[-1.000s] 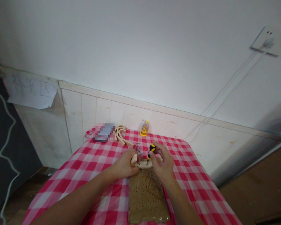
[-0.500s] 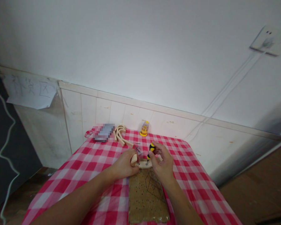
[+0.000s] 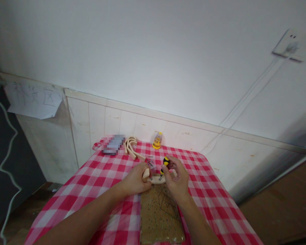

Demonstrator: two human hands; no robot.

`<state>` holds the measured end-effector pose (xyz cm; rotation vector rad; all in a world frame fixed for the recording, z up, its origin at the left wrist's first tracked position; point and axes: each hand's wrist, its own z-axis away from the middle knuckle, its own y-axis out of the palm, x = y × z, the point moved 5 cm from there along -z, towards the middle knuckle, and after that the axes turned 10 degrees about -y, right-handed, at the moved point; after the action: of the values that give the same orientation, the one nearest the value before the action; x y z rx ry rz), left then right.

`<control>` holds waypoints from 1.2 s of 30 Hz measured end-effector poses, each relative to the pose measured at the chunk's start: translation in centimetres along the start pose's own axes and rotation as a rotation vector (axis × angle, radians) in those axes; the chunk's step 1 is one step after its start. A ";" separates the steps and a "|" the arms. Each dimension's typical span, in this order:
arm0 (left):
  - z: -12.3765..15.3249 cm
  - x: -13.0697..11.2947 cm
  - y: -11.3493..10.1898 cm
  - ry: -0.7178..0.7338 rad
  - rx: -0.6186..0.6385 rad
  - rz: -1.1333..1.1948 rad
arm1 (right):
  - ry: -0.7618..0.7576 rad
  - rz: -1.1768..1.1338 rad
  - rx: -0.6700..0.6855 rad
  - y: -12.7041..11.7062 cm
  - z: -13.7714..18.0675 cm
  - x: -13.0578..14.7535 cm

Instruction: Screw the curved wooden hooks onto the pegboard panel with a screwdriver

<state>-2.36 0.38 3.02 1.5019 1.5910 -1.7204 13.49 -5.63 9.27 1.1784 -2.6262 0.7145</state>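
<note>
My left hand [image 3: 138, 178] is closed around the left end of a pale curved wooden piece [image 3: 156, 180], which lies across the far end of a brown cardboard pad [image 3: 160, 214] dotted with holes. In my right hand [image 3: 177, 175] is a yellow and black screwdriver [image 3: 165, 161], gripped by its handle. Its tip points down at a screw in the middle of the wooden piece. Another screw shows beside my left fingers. The right end of the wood is partly hidden behind my right hand.
Several loose screws [image 3: 149, 162] lie just beyond my hands. Farther back are curved wooden strips [image 3: 130, 147], a blurred dark flat object [image 3: 114, 144] and a yellow-based bit case [image 3: 157, 140]. The checkered tablecloth [image 3: 112, 177] reaches the panelled wall.
Both hands keep nearly the same place and grip. The screwdriver stays on the screw, its handle shifted very slightly. The camera view has moved a little.
</note>
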 end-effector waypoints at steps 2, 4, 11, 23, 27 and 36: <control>0.0 -0.1 -0.1 -0.002 -0.002 -0.003 | -0.009 0.013 0.004 0.0 0.1 0.0; 0.1 -0.2 -0.1 -0.005 -0.004 -0.008 | -0.018 0.018 0.012 0.0 0.2 0.1; 0.0 0.0 -0.1 -0.004 -0.003 0.002 | -0.057 0.016 0.021 0.1 0.3 0.2; 0.1 -0.2 -0.2 -0.008 -0.011 0.007 | -0.036 -0.028 0.031 0.5 0.5 0.1; 0.1 -0.1 -0.1 -0.027 0.000 0.031 | -0.033 -0.034 0.044 0.7 0.3 0.2; 0.3 -0.2 -0.2 -0.028 -0.007 0.023 | -0.033 -0.030 0.068 0.8 0.2 0.3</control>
<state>-2.52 0.10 3.23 1.4804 1.5586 -1.7144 12.71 -5.53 8.90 1.2561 -2.6238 0.7916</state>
